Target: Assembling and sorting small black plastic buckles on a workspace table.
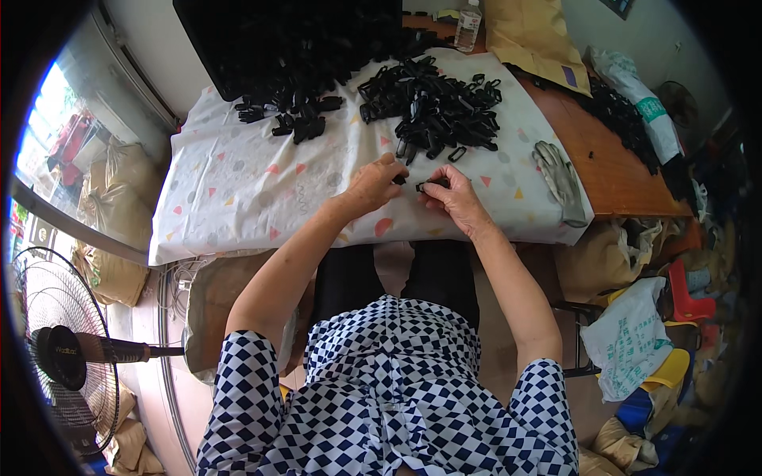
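Over the front of the patterned cloth, my left hand pinches a small black plastic piece in its closed fingertips. Just to its right, my right hand grips another small black plastic piece between thumb and fingers. A narrow gap separates the two pieces. Beyond my hands lies a heap of black plastic buckle-like parts, some with an oval opening. One loose oval part rests at the heap's near edge. To the left, more black parts spill out by a large black box-like container.
A grey-white glove lies on the cloth at the right. Behind stand a clear bottle and a brown paper bag. More black parts cover the wooden tabletop. A fan stands at the left.
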The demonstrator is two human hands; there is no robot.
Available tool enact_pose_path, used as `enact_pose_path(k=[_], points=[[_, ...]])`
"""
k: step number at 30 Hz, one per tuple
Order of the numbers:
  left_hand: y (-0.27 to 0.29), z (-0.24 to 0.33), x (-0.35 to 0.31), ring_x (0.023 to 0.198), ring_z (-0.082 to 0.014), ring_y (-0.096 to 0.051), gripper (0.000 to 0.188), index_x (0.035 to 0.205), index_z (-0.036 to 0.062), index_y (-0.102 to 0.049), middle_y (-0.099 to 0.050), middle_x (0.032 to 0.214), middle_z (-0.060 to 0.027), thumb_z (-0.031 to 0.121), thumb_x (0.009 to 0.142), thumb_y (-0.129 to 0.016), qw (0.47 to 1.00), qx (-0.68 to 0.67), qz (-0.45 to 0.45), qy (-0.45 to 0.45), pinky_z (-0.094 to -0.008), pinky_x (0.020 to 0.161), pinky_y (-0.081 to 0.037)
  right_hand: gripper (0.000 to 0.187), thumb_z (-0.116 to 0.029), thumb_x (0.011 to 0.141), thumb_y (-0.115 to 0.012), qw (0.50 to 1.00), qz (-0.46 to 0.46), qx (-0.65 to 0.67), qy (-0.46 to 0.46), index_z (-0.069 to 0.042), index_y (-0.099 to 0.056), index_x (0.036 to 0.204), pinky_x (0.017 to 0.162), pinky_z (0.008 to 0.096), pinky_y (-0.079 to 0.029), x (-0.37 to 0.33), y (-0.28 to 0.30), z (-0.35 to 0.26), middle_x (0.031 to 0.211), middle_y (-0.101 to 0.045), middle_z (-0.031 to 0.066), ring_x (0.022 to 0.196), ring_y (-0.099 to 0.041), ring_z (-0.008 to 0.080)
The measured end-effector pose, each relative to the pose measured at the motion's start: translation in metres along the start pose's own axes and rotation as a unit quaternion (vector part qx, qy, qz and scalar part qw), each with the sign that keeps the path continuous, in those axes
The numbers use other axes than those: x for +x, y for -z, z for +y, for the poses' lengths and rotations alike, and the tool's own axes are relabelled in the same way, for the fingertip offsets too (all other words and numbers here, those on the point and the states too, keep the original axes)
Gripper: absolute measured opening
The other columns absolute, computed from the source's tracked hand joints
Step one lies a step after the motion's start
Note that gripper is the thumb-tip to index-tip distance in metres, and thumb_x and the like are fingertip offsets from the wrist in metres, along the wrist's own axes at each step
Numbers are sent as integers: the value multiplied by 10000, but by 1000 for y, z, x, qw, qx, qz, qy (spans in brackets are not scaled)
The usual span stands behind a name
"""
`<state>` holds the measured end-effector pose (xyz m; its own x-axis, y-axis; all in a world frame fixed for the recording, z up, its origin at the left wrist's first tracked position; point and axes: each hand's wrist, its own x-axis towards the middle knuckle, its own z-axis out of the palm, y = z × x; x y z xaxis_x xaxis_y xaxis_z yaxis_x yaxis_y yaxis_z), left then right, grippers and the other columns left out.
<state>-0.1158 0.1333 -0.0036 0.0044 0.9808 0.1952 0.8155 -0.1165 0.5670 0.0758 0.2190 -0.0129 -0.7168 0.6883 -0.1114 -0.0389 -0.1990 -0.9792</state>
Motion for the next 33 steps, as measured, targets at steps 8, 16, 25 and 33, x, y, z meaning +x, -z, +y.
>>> enact_pose_path(k=[8,16,25,33], points=[[-10,-20,-2,962,-290,-586,310,1067,72,-623,-539,1067,-109,150,771,-674,995,16,98,25,-366,837,-478,151,-69,862,-650,992,3,126,1,-61,-509,917,612,214,-510,-11,-1,5,858,-597,44,760,-656,143],[16,-23,10,984,-314,-579,326,1074,58,-622,-544,1085,-129,-35,776,-528,995,79,-53,-38,-382,838,-476,142,-75,859,-642,992,12,124,16,-47,-525,935,603,223,-500,-19,-7,10,844,-597,45,714,-630,128],[9,0,-30,854,-314,-616,248,1032,70,-647,-571,1012,-136,69,785,-628,997,-24,55,-41,-386,747,-503,119,-87,872,-645,980,-26,193,-37,-72,-546,937,588,223,-504,-63,-31,29,839,-614,32,710,-640,134],[-18,61,-94,737,-122,-567,269,1106,17,-597,-601,886,-75,21,839,-620,958,-276,81,11,-256,692,-466,86,-62,884,-634,960,-23,278,-17,-68,-554,913,541,206,-515,-98,-35,6,767,-626,31,676,-644,130]])
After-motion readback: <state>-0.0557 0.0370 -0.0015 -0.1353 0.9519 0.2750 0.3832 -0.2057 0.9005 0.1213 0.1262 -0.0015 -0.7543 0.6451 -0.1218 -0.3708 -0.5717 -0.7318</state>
